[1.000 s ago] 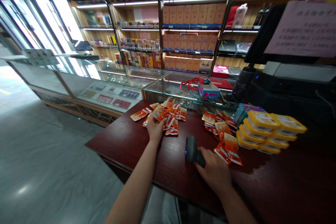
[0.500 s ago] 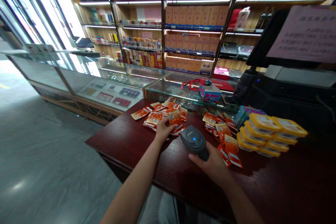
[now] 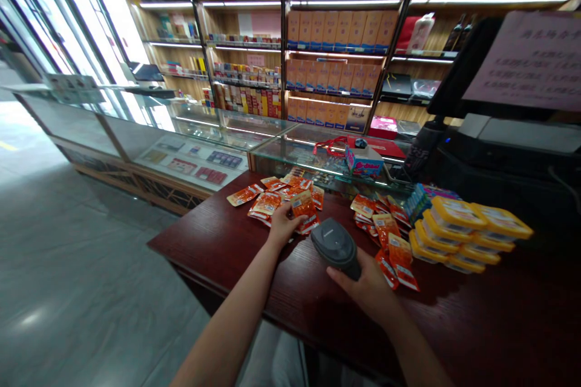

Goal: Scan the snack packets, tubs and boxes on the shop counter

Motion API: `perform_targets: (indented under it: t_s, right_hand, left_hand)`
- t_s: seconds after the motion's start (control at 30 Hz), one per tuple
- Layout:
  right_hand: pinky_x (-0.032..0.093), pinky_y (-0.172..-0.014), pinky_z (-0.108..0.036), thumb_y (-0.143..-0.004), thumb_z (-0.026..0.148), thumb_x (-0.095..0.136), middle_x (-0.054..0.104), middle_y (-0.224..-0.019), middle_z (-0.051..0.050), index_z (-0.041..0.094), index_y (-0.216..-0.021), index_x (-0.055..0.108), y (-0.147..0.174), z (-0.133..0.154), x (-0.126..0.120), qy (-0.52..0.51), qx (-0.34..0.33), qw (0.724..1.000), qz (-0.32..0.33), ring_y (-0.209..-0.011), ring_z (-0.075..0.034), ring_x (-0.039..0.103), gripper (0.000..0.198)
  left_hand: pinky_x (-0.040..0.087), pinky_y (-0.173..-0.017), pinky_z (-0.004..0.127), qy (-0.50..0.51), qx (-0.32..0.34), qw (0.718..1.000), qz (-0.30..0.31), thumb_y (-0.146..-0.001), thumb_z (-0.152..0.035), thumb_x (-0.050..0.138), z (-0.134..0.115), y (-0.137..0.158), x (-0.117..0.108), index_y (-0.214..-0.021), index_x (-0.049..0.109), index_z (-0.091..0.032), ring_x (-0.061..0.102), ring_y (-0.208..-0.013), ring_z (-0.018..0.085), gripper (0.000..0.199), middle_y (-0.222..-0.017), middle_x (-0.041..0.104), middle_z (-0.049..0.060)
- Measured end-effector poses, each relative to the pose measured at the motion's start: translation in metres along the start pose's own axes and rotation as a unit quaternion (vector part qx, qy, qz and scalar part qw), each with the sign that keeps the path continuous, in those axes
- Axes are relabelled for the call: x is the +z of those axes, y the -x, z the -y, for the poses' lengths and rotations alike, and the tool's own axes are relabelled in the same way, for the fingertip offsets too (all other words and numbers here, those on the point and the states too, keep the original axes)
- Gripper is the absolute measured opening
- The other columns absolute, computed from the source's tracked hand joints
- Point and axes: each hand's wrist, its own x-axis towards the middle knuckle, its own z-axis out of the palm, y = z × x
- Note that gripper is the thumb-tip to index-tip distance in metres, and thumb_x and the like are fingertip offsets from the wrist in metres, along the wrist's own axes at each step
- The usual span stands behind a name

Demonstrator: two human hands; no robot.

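Observation:
My left hand (image 3: 283,227) pinches an orange snack packet (image 3: 301,202) by its edge, its printed code facing up. Around it lies a loose pile of similar orange packets (image 3: 267,202) on the dark wooden counter (image 3: 204,236). In my right hand (image 3: 363,287) is a black handheld barcode scanner (image 3: 334,247); my fingers wrap its handle and its head points toward the held packet. A second heap of orange packets (image 3: 387,227) lies just beyond and right of my right hand.
Stacked yellow-lidded tubs (image 3: 454,236) stand right of the packets, below a monitor (image 3: 454,72) with a paper sheet. A small pink and blue box (image 3: 364,160) sits on the glass display case (image 3: 299,148) behind. Shelves of boxed goods (image 3: 340,30) line the wall.
The blue light on top of the scanner has gone out. Both hands stay almost in the same place, with their grips unchanged.

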Motion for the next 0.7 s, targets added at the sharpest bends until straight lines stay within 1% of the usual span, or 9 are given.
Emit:
perform_targets:
  t_s: [0.07,0.17,0.2,0.27,0.4,0.5,0.57,0.63,0.7]
  right_hand:
    - [0.049,-0.078,-0.036,-0.073,0.039,0.065,0.073,-0.097,-0.009,0.019,-0.103,0.064,0.002,-0.005,-0.002,0.098,0.001,0.995,0.024,-0.091,-0.026,0.066,0.037]
    - [0.046,-0.075,-0.036,-0.077,0.038,0.063,0.072,-0.091,-0.007,0.02,-0.102,0.063,0.008,-0.018,-0.002,0.274,0.003,0.961,0.022,-0.086,-0.027,0.066,0.031]
    - [0.045,-0.074,-0.035,-0.077,0.035,0.064,0.071,-0.089,-0.007,0.021,-0.101,0.063,0.01,-0.023,-0.001,0.308,0.001,0.951,0.022,-0.085,-0.026,0.066,0.028]
    - [0.043,-0.074,-0.034,-0.076,0.03,0.065,0.07,-0.091,-0.006,0.022,-0.106,0.062,0.014,-0.031,0.003,0.36,-0.009,0.933,0.011,-0.086,-0.026,0.065,0.031]
    - [0.042,-0.074,-0.033,-0.081,0.027,0.06,0.068,-0.092,-0.007,0.02,-0.11,0.06,0.019,-0.041,0.01,0.406,-0.041,0.913,-0.007,-0.085,-0.024,0.063,0.031]
    - [0.041,-0.076,-0.033,-0.079,0.026,0.062,0.067,-0.094,-0.007,0.019,-0.113,0.059,0.019,-0.044,0.012,0.403,-0.052,0.914,-0.021,-0.087,-0.024,0.062,0.034]
    - [0.041,-0.076,-0.034,-0.079,0.025,0.062,0.067,-0.094,-0.007,0.019,-0.114,0.059,0.019,-0.045,0.012,0.401,-0.056,0.914,-0.025,-0.088,-0.024,0.061,0.036]
    - [0.042,-0.076,-0.034,-0.079,0.024,0.062,0.066,-0.093,-0.007,0.019,-0.114,0.059,0.019,-0.045,0.011,0.402,-0.056,0.913,-0.026,-0.088,-0.024,0.061,0.035]
    - [0.042,-0.075,-0.034,-0.079,0.024,0.062,0.067,-0.092,-0.006,0.019,-0.113,0.06,0.018,-0.043,0.01,0.401,-0.056,0.914,-0.023,-0.088,-0.024,0.061,0.034]
  left_hand:
    - [0.051,-0.076,0.032,-0.004,0.001,1.0,-0.007,-0.066,-0.033,0.074,0.0,0.0,0.0,-0.096,0.069,-0.015,0.065,-0.081,0.02,0.035,-0.093,0.071,0.006]
    - [0.051,-0.075,0.032,-0.009,-0.006,1.0,-0.023,-0.066,-0.033,0.074,-0.003,-0.001,0.0,-0.093,0.068,-0.015,0.064,-0.079,0.02,0.033,-0.089,0.071,0.006]
    - [0.051,-0.076,0.032,-0.007,-0.007,1.0,-0.027,-0.066,-0.033,0.074,-0.004,-0.001,0.0,-0.093,0.068,-0.015,0.064,-0.08,0.02,0.033,-0.089,0.07,0.006]
    - [0.051,-0.078,0.034,0.008,-0.007,1.0,-0.029,-0.066,-0.034,0.074,-0.006,-0.002,0.0,-0.095,0.067,-0.015,0.064,-0.084,0.022,0.035,-0.091,0.07,0.007]
    - [0.05,-0.087,0.038,0.029,0.006,0.999,-0.038,-0.068,-0.035,0.072,-0.008,-0.004,0.001,-0.105,0.064,-0.016,0.064,-0.095,0.023,0.043,-0.103,0.068,0.008]
    - [0.05,-0.091,0.039,0.016,0.01,0.998,-0.059,-0.067,-0.034,0.073,-0.014,-0.008,0.004,-0.107,0.061,-0.017,0.064,-0.099,0.024,0.045,-0.106,0.067,0.008]
    - [0.052,-0.088,0.039,0.039,-0.006,0.998,-0.052,-0.066,-0.034,0.074,-0.021,-0.013,0.01,-0.107,0.059,-0.017,0.065,-0.097,0.023,0.048,-0.105,0.067,0.008]
    - [0.055,-0.079,0.037,0.091,-0.044,0.995,-0.007,-0.065,-0.035,0.074,-0.031,-0.018,0.02,-0.106,0.057,-0.016,0.067,-0.088,0.022,0.049,-0.099,0.069,0.007]
    - [0.056,-0.068,0.033,0.15,-0.098,0.982,0.064,-0.063,-0.035,0.075,-0.04,-0.023,0.033,-0.104,0.056,-0.015,0.068,-0.076,0.02,0.049,-0.088,0.07,0.006]
